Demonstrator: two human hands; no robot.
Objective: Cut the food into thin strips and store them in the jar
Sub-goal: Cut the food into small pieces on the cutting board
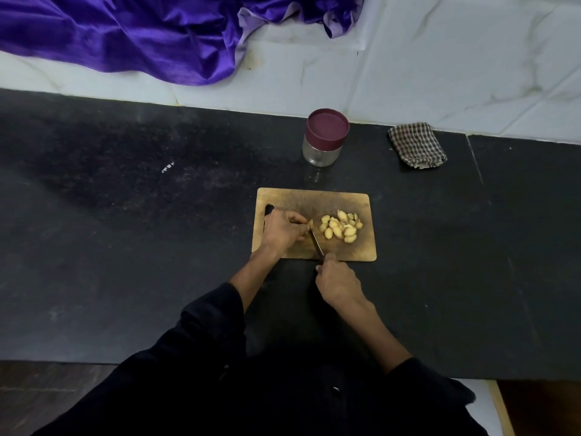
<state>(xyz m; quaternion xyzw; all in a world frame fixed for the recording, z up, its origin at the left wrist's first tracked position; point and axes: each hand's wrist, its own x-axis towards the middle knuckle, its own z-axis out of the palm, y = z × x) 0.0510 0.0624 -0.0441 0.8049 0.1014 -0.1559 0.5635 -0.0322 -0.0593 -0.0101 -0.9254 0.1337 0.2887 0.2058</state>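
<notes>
A wooden cutting board [314, 199] lies on the black counter. A pile of pale yellow cut pieces [341, 228] sits on its right half. My left hand [281, 229] rests on the board's left part and pinches a small piece of the food [310, 224] at its fingertips. My right hand [338, 283] grips the handle of a knife [316, 243], whose blade runs up to that piece. Behind the board stands a glass jar [322, 151], its maroon lid on.
A folded checked cloth [417, 145] lies on the counter at the back right. Purple satin fabric [141, 36] drapes over the white ledge at the back left. The dark counter [125, 231] spreads wide to the left and right of the board.
</notes>
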